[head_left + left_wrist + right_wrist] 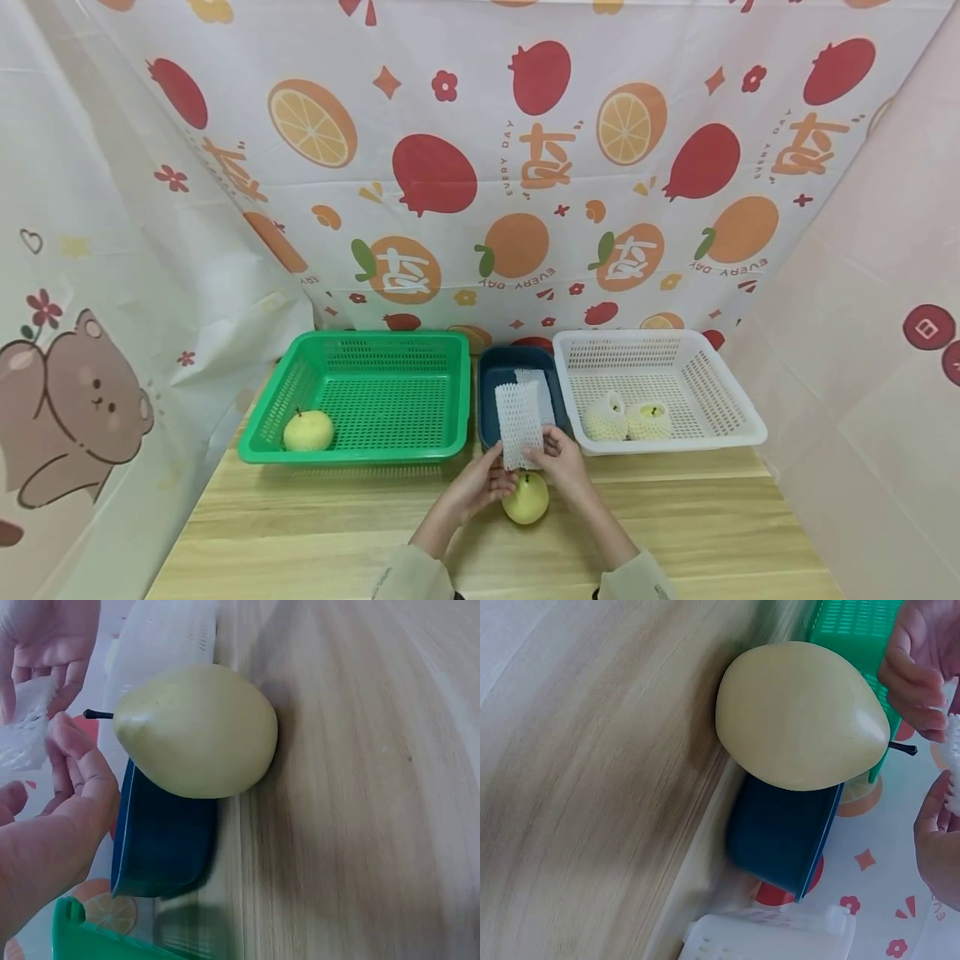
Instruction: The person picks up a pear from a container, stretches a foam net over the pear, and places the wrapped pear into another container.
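A white foam fruit net (519,425) lies flattened between the two hands, over the near part of a dark blue bin. My right hand (562,461) pinches its lower right side between thumb and fingers. At the lower left edge is my left hand (474,487), fingers loosely bent, thumb apart from the fingertips; whether it touches the net is unclear. Just below the hands a bare yellow pear (526,500) stands on the table, stem up. Both wrist views show the pear (199,731) close by, with the net (952,765) partly cut off in the right wrist view.
The blue bin (487,400) holds another foam net (546,392). On the left a green basket (397,396) contains one bare pear (308,431). A white basket (705,400) at right holds two pears in foam nets (649,422). Printed sheets hang behind and at the sides.
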`<state>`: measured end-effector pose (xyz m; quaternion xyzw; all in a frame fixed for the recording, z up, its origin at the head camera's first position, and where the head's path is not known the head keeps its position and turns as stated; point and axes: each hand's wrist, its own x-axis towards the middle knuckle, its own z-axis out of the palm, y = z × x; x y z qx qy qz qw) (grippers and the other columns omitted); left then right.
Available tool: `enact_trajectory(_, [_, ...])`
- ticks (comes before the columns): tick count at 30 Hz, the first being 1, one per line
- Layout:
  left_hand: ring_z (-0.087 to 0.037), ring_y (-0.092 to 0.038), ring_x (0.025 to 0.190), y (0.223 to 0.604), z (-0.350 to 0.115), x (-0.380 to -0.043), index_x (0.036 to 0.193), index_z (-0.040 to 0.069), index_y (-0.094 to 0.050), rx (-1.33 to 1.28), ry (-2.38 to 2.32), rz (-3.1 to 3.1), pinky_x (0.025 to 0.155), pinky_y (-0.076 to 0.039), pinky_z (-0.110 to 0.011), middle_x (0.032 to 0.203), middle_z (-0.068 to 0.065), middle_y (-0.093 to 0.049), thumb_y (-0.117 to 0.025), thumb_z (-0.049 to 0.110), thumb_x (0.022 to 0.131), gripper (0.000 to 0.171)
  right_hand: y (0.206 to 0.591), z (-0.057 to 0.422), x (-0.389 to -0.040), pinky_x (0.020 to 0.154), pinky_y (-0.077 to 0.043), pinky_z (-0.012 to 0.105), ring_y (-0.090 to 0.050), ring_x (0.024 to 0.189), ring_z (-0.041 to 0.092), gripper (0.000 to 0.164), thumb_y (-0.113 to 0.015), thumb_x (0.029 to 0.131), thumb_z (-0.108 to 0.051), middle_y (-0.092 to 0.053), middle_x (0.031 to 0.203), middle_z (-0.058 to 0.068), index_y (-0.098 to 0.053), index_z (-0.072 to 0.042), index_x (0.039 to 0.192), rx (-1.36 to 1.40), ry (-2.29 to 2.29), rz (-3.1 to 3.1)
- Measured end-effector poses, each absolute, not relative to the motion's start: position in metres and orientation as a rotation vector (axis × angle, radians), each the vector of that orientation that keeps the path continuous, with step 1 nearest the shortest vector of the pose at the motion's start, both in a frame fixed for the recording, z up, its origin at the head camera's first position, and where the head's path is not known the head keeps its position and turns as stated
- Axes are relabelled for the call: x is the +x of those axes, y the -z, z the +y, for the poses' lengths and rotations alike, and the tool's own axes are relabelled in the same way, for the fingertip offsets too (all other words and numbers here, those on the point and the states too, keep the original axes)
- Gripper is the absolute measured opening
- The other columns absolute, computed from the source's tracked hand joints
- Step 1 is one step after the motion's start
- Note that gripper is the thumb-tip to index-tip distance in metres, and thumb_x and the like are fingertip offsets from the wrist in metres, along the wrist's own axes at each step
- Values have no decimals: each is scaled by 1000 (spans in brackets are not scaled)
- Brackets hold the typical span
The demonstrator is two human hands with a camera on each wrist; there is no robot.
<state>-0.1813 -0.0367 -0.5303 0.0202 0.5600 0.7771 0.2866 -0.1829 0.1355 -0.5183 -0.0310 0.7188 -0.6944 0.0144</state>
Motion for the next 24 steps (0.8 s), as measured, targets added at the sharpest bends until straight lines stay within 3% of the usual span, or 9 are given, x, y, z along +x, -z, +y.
enact_trajectory(3, [-11,-56,70,529,-35,-182,93,2,-56,48,-2103,1486,68,-48,-23,78,-4,-56,-37,34,99,37,518,135,-182,78,-49,28,-56,98,27,27,-65,83,0,-60,103,16,-54,8,107,-116,2150,2255])
enact_trajectory(10, [-11,-52,71,531,-33,-185,100,-3,-56,79,-2183,1598,67,-46,-23,79,-3,-56,-42,12,95,21,517,135,-179,81,-46,28,-55,100,24,28,-66,83,-3,-59,105,15,-56,7,107,-168,2123,2307])
enact_trajectory(16, [-10,-52,79,530,-29,-186,104,-4,-51,61,-2354,1508,72,-44,-23,90,-3,-55,-42,10,97,18,519,137,-177,84,-46,31,-54,104,28,33,-64,85,-3,-58,111,21,-54,10,113,-219,2126,2285])
enact_trajectory(24, [-12,-54,92,524,-24,-186,107,1,-47,-10,-2568,1259,79,-45,-24,101,-6,-54,-40,13,100,16,517,142,-175,91,-42,37,-50,110,24,54,-52,88,-1,-41,131,28,-29,14,134,-225,2218,1817])
